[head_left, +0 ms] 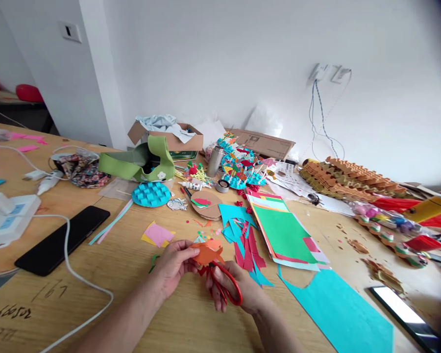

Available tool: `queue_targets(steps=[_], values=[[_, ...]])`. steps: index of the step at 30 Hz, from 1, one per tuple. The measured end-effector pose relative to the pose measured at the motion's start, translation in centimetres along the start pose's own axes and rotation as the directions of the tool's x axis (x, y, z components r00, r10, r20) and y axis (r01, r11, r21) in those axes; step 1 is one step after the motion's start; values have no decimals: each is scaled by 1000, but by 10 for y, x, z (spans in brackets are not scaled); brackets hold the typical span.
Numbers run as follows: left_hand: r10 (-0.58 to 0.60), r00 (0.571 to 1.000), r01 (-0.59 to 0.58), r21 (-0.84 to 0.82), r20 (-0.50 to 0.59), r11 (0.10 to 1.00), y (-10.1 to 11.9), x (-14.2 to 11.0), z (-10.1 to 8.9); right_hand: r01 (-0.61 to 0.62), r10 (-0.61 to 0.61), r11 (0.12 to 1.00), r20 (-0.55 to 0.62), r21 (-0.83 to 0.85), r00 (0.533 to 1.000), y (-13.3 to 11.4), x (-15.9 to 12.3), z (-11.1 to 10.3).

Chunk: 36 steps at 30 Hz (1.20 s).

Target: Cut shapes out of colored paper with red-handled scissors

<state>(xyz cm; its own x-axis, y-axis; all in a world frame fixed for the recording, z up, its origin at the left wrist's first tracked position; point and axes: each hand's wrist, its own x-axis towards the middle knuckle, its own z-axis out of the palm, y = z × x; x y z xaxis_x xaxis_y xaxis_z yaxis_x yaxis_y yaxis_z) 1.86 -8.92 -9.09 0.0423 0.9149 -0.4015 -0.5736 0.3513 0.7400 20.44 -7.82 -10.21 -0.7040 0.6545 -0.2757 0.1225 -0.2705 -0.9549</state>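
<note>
An orange paper cutout (205, 254) is pinched between the thumb and fingers of my left hand (176, 264). In my right hand (238, 287) is a pair of red-handled scissors (231, 289), fingers through the loops. The scissors are up against the lower edge of the orange paper, and their blades are mostly hidden. Just beyond my hands lie small coloured paper dots, red paper strips (250, 250) and blue paper scraps (235, 218). A pink paper square (159, 234) on yellow paper lies left of the cutout.
To the right sit stacked coloured sheets (281, 230) and a large blue sheet (338, 304). A black phone (62, 240) and white cable (71, 264) lie left. Behind are a blue disc (151, 194), a cardboard circle (208, 208), a metal flask (215, 161) and a cardboard box (185, 142).
</note>
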Motion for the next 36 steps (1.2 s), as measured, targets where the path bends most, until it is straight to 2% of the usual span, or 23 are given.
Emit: queue_targets(steps=[6, 16, 36], values=[[-29, 1000, 29, -53, -2, 998, -2, 2, -2, 6, -6, 1000, 17, 19, 1000, -1, -1, -1], [-35, 997, 36, -10, 67, 999, -5, 0, 0, 9, -10, 1000, -9, -8, 1000, -2, -1, 0], [71, 994, -88, 236, 78, 968, -1, -7, 7, 0, 1, 999, 17, -38, 1000, -3, -4, 1]])
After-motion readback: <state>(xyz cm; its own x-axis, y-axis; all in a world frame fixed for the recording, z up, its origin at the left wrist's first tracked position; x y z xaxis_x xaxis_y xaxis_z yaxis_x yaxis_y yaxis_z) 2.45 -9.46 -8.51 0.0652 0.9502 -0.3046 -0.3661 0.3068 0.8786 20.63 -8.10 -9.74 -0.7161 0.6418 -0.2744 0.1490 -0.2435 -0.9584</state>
